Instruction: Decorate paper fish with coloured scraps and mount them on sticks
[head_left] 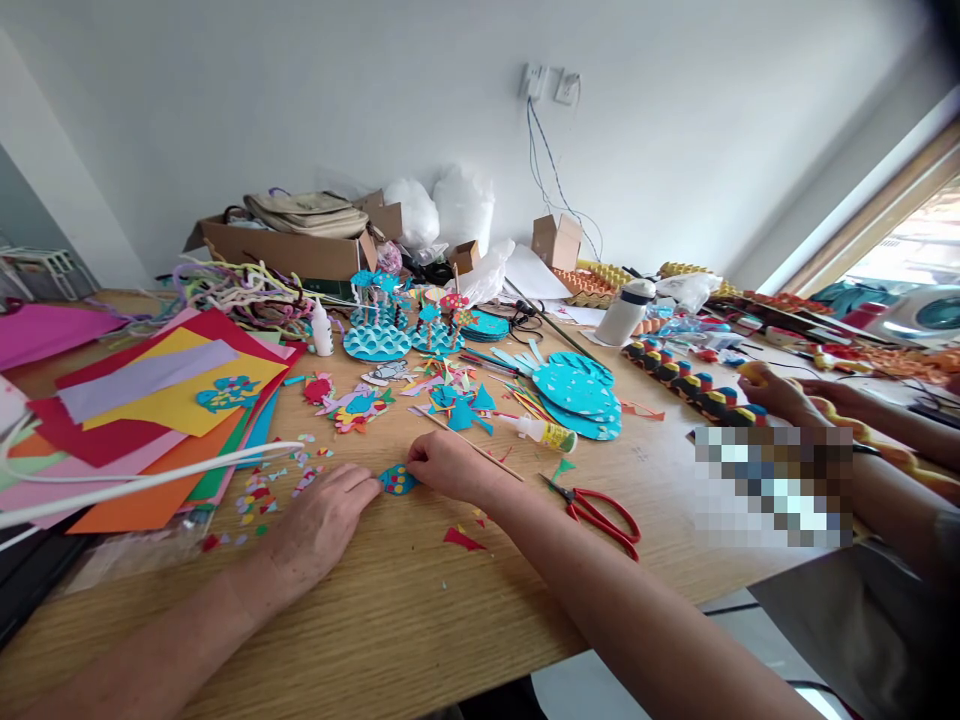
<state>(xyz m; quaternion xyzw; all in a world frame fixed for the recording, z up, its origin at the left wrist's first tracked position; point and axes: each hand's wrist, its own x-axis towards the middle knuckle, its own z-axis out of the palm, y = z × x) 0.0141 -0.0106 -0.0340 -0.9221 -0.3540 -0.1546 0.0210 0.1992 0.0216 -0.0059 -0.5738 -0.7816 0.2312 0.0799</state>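
A small blue paper fish (396, 480) with yellow and red dots lies on the wooden table (360, 640) between my hands. My left hand (326, 515) rests low on the table, its closed fingertips holding the fish's left end. Curled in a pinch, my right hand (446, 465) is at the fish's right end; its fingertips are partly hidden. Tiny coloured paper bits (259, 500) are scattered left of my left hand. A red paper scrap (463, 540) lies below my right wrist, and red-handled scissors (600, 515) lie to its right.
Stacked coloured paper (150, 480) fills the left side, with a white cable (135, 490) across it. Behind my hands are a glue bottle (540, 432), a thin wooden stick (480, 445) and blue paper cutouts (577, 390). Another person's hands (780, 395) work at the right.
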